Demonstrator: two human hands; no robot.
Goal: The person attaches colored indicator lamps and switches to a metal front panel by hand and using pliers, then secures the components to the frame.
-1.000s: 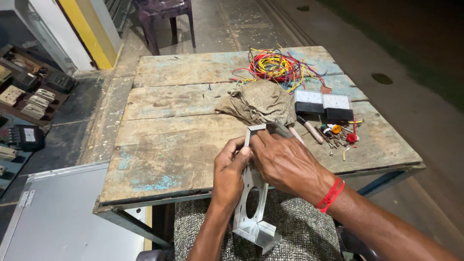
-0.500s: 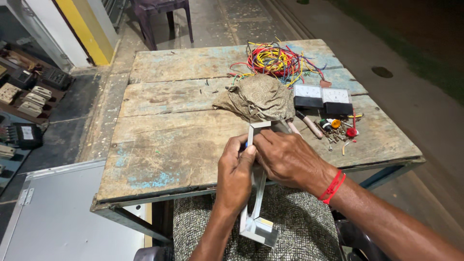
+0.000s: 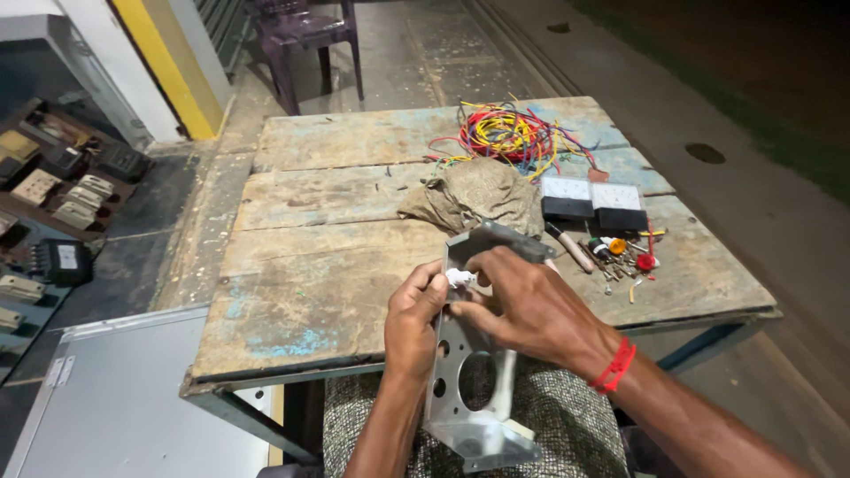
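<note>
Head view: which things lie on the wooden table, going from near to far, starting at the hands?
Metal bracket held by left hand and right hand → brown cloth bag → bundle of coloured wires → purple plastic chair.

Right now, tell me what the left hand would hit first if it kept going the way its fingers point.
Likely the brown cloth bag beyond the left hand, though depth is unclear.

The one camera sits on my head, tilted down and forward, close over my left hand (image 3: 414, 320) and right hand (image 3: 529, 305), taking in the wooden table (image 3: 310, 265) and the ground beyond it.
</note>
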